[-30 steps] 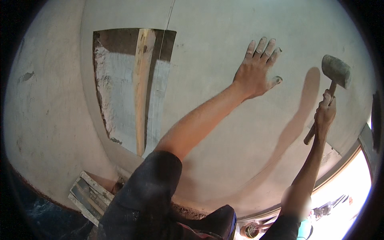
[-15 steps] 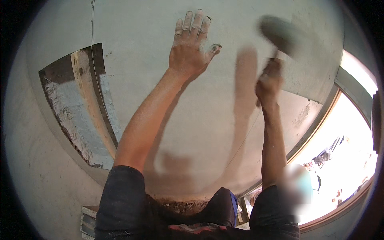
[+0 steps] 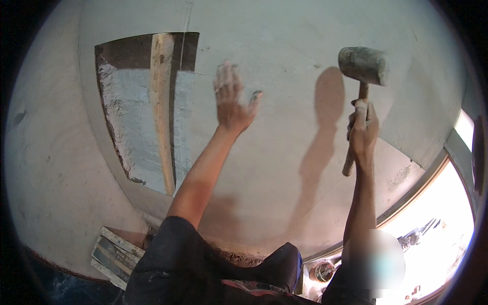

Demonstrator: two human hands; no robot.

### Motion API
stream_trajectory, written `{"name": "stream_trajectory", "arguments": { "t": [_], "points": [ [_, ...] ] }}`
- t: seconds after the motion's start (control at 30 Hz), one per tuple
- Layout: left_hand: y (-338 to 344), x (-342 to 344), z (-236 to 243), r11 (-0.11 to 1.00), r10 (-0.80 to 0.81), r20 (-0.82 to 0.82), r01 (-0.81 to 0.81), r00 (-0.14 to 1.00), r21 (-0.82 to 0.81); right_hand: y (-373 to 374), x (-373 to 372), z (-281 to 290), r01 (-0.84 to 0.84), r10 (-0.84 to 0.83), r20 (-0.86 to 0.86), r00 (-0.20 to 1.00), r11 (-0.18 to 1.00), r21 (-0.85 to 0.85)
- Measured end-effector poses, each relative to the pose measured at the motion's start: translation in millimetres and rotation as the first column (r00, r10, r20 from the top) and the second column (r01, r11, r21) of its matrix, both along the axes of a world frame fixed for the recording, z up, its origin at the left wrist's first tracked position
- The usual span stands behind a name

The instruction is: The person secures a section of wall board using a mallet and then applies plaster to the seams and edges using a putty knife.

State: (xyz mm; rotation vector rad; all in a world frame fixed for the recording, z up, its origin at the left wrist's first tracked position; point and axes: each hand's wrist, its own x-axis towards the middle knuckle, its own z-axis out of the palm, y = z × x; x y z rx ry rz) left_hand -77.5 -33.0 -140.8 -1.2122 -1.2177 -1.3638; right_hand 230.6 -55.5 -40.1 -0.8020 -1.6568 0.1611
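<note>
My left hand [image 3: 233, 101] is stretched out flat against or close to the pale wall board [image 3: 264, 147], its fingers dusted white and slightly blurred. Wrapped round the wooden handle of a mallet is my right hand [image 3: 364, 127], with the mallet's thick dark head [image 3: 363, 65] raised above it. The mallet casts a shadow on the board, and its head looks apart from the surface. To the left of my left hand, a cut-out opening [image 3: 127, 122] in the board shows an upright wooden batten [image 3: 162, 112] and rough whitish wall behind it.
A bright doorway [image 3: 437, 208] with a wooden frame lies at the right. Low at the left leans a slatted wooden piece [image 3: 116, 258]. A round bucket-like container [image 3: 322, 272] sits near the bottom right. A blurred patch [image 3: 374, 263] covers part of my right arm.
The view has shifted left, bringing the opening nearer the middle. My left hand sits lower and closer to the opening. The mallet, blurred in motion before, is now sharper, its head turned more sideways.
</note>
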Motion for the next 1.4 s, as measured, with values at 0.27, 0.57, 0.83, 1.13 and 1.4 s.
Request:
{"name": "stream_trajectory", "arguments": {
  "t": [0.27,0.57,0.83,1.13,1.4],
  "points": [
    [-22,-46,-36,0.988,0.095,0.045,-0.088,0.994,-0.127,-53,-94,-1,-0.186,0.154,0.123,0.980,0.927,0.325],
    [-26,-48,-33,0.998,0.049,-0.026,-0.050,0.998,-0.031,-19,-152,-8,-0.027,-0.154,0.434,0.888,0.923,0.383],
    [-28,-55,-31,0.997,0.066,-0.034,-0.067,0.997,-0.044,-15,-163,-14,-0.122,-0.060,0.321,0.945,0.847,0.518],
    [-24,-39,-31,0.996,-0.046,0.018,0.047,0.999,-0.070,1,-137,4,0.180,-0.296,0.372,0.880,0.931,0.317],
    [-52,-54,-21,0.993,0.049,0.034,-0.045,0.998,-0.112,3,-111,-26,0.150,-0.169,0.354,0.920,0.985,0.083]
  ]
}}
